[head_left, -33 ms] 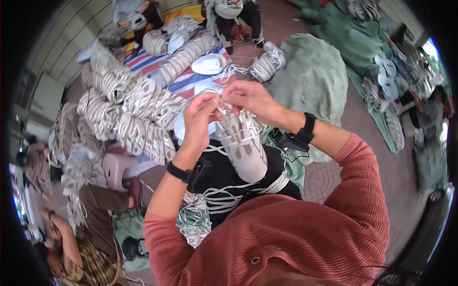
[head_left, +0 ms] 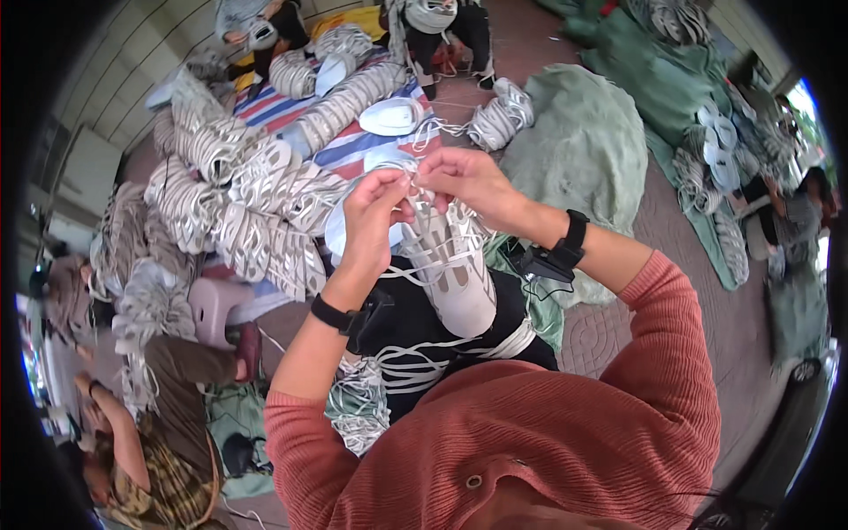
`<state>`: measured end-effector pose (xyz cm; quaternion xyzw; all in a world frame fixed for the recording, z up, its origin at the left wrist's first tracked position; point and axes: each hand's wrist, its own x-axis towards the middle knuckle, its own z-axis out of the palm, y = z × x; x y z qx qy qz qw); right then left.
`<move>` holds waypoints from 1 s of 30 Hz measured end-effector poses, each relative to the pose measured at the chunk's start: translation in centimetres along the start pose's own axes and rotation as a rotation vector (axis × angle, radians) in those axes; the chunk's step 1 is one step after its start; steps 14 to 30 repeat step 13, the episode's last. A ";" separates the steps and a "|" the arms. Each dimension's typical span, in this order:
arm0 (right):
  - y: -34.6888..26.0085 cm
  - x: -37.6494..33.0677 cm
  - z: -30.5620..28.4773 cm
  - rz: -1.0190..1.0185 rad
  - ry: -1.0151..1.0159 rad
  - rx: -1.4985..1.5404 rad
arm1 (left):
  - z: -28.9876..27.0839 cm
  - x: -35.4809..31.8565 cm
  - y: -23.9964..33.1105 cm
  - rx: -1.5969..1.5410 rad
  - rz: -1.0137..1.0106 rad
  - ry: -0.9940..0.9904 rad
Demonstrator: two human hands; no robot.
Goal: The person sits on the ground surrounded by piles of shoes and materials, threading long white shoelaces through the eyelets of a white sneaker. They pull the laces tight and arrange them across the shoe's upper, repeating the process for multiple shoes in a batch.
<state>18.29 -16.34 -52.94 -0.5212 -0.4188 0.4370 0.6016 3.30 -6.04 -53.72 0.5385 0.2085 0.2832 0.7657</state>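
Note:
A white shoe upper [head_left: 465, 302] with cut-out side panels lies over my dark-clad lap, its rounded toe pointing toward me. At its far end my left hand [head_left: 374, 210] and my right hand [head_left: 470, 184] are closed, fingertips pinched and almost touching. They seem to grip a white shoelace there, though the fingers largely hide it. Lace strands cross the upper's front and hang beside it. A bundle of loose white shoelaces [head_left: 413, 371] is draped across my thighs.
Stacks of white shoe uppers [head_left: 269, 252] lie ahead to the left, partly on a striped sheet [head_left: 340, 157]. A pale green sack [head_left: 579, 146] stands at right. A pink stool [head_left: 212, 309] and a seated person [head_left: 159, 450] are at left; other people sit farther off.
The view has shifted very slightly. The person at lower left has moved an arm a little. My hands keep the same pinched hold at the upper's far end.

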 end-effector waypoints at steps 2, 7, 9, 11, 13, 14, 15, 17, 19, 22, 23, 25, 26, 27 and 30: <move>0.1 0.2 0.4 -0.009 -0.010 -0.005 | -0.6 -0.1 -0.1 0.028 -0.005 0.032; -0.8 0.4 0.9 -0.010 -0.015 -0.030 | -0.8 -0.2 -0.1 0.064 0.007 0.022; -0.9 0.4 0.8 -0.008 -0.024 -0.052 | -0.8 -0.2 -0.3 0.076 0.014 0.021; -1.0 0.8 0.6 0.009 -0.038 -0.041 | -0.8 -0.1 0.0 0.104 0.027 0.034; -1.1 1.1 0.2 0.029 -0.048 -0.042 | -0.7 -0.2 0.6 0.126 0.058 0.017; -1.1 1.1 0.2 0.029 -0.048 -0.042 | -0.7 -0.2 0.6 0.126 0.058 0.017; -1.1 1.1 0.2 0.029 -0.048 -0.042 | -0.7 -0.2 0.6 0.126 0.058 0.017; -1.1 1.1 0.2 0.029 -0.048 -0.042 | -0.7 -0.2 0.6 0.126 0.058 0.017; -1.1 1.1 0.2 0.029 -0.048 -0.042 | -0.7 -0.2 0.6 0.126 0.058 0.017; -1.1 1.1 0.2 0.029 -0.048 -0.042 | -0.7 -0.2 0.6 0.126 0.058 0.017; -1.1 1.1 0.2 0.029 -0.048 -0.042 | -0.7 -0.2 0.6 0.126 0.058 0.017; -1.1 1.1 0.2 0.029 -0.048 -0.042 | -0.7 -0.2 0.6 0.126 0.058 0.017; -1.1 1.1 0.2 0.029 -0.048 -0.042 | -0.7 -0.2 0.6 0.126 0.058 0.017; -1.1 1.1 0.2 0.029 -0.048 -0.042 | -0.7 -0.2 0.6 0.126 0.058 0.017; -1.1 1.1 0.2 0.029 -0.048 -0.042 | -0.7 -0.2 0.6 0.126 0.058 0.017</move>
